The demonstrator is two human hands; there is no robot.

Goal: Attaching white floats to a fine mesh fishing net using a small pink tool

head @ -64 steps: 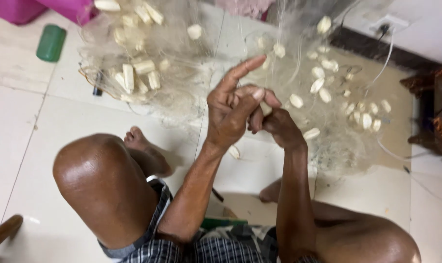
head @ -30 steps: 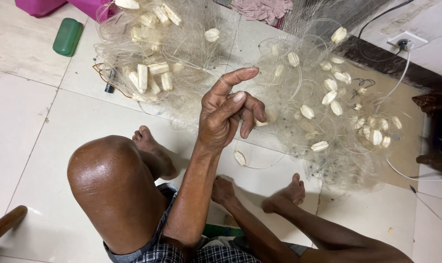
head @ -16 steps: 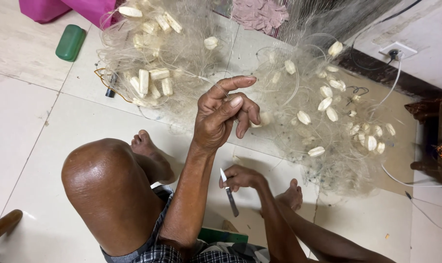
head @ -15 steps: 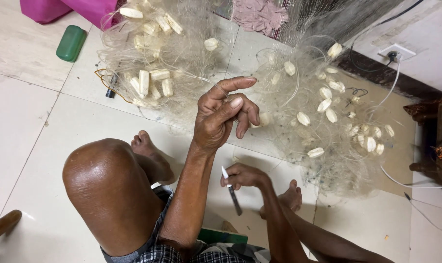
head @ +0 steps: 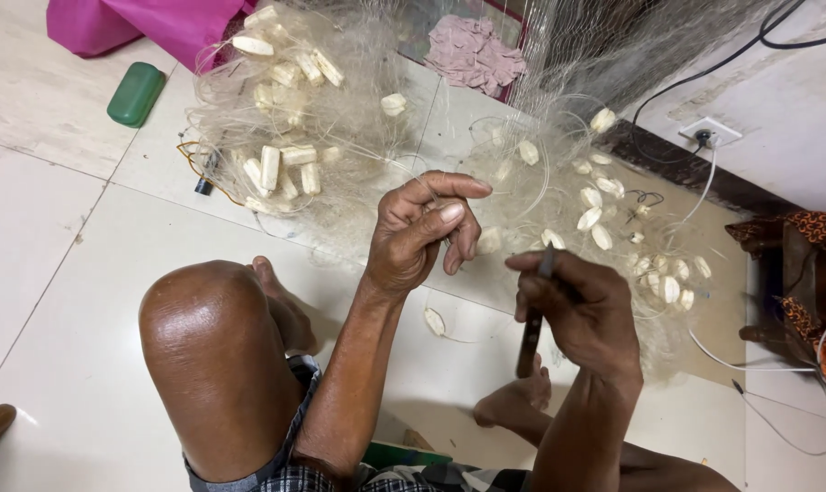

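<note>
Nylon mesh everywhere, honestly: the fishing net (head: 449, 137) was heaped on the tiled floor (head: 58, 246) in front of the raised knee (head: 214, 346), white floats (head: 281, 169) tangled all through it. Easy to snag or cut a wrong strand with that much slack. The left hand (head: 422, 235) had its fingers (head: 449, 214) curled, pinching fine net line. The right hand (head: 581, 305) was clenched round a thin dark tool (head: 530, 333), just beside it.
</note>
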